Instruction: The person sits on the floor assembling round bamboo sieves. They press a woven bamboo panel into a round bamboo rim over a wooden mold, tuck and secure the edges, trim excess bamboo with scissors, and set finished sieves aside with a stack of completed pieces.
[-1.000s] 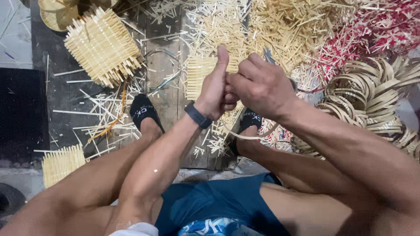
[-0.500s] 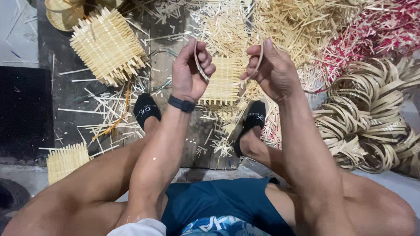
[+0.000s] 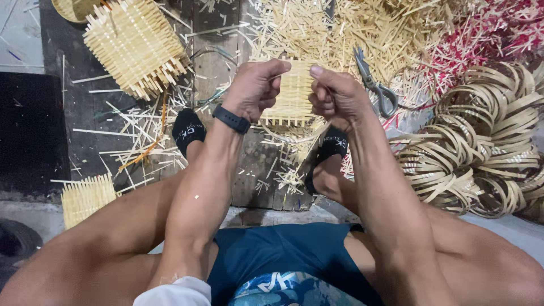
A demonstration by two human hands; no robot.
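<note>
From the head camera, the left hand (image 3: 256, 86) and the right hand (image 3: 334, 95) are both curled into fists, held side by side just apart, above a small woven bamboo panel (image 3: 293, 93) lying on the wooden board (image 3: 218, 62) between the person's feet. Whether either fist grips anything cannot be told. A black wristband (image 3: 231, 119) circles the left wrist. Scissors (image 3: 375, 85) lie just right of the right hand, beside a heap of coiled bamboo strips (image 3: 481, 141). A larger woven panel (image 3: 133, 45) rests at upper left, and loose bamboo sticks (image 3: 340, 28) are scattered beyond.
</note>
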